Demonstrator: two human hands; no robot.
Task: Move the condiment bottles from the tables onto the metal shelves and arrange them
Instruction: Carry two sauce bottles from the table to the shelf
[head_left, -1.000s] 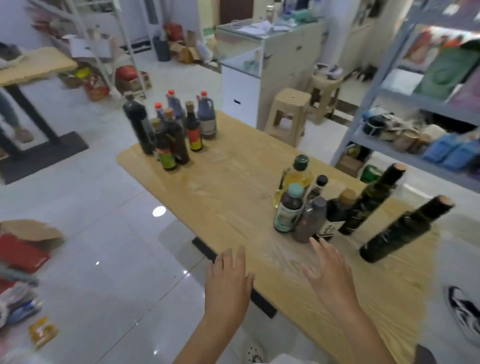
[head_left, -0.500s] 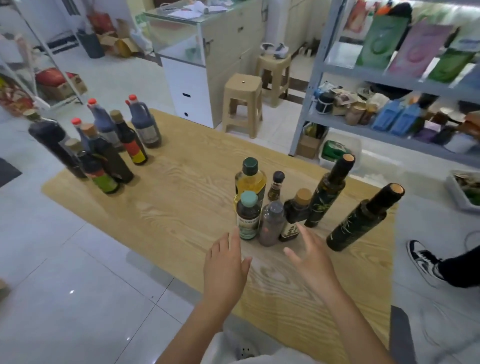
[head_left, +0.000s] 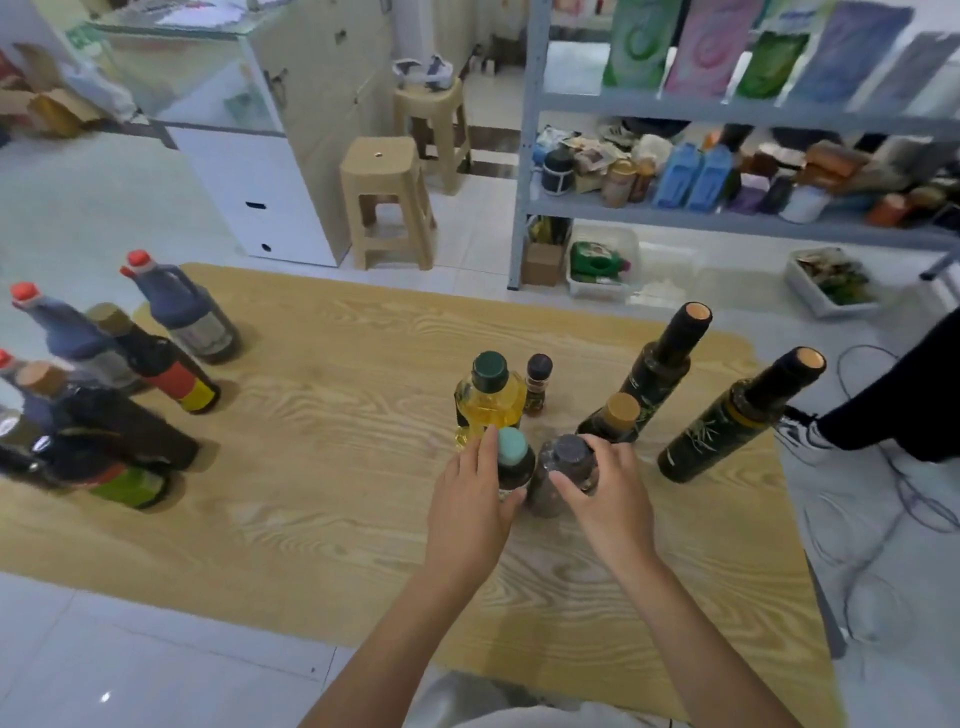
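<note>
Left hand (head_left: 470, 506) wraps the teal-capped bottle (head_left: 514, 454), right hand (head_left: 610, 499) clasps the grey-capped bottle (head_left: 566, 457); both stand on the wooden surface (head_left: 337, 441), well apart from the metal shelves (head_left: 649, 215). Judged small, light, smooth-walled: grip the body, not the cap. Adjacent oil bottle (head_left: 491, 400) holds yellow oil, nearly full

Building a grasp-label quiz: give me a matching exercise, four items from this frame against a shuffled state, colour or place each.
Column A
1. teal-capped bottle
2. grey-capped bottle
3. yellow oil bottle
4. nearer beige stool

Column B
a. gripped by the right hand
b. dark green cap
c. gripped by the left hand
d. on the floor beyond the table

Pairs: 1-c, 2-a, 3-b, 4-d
</note>
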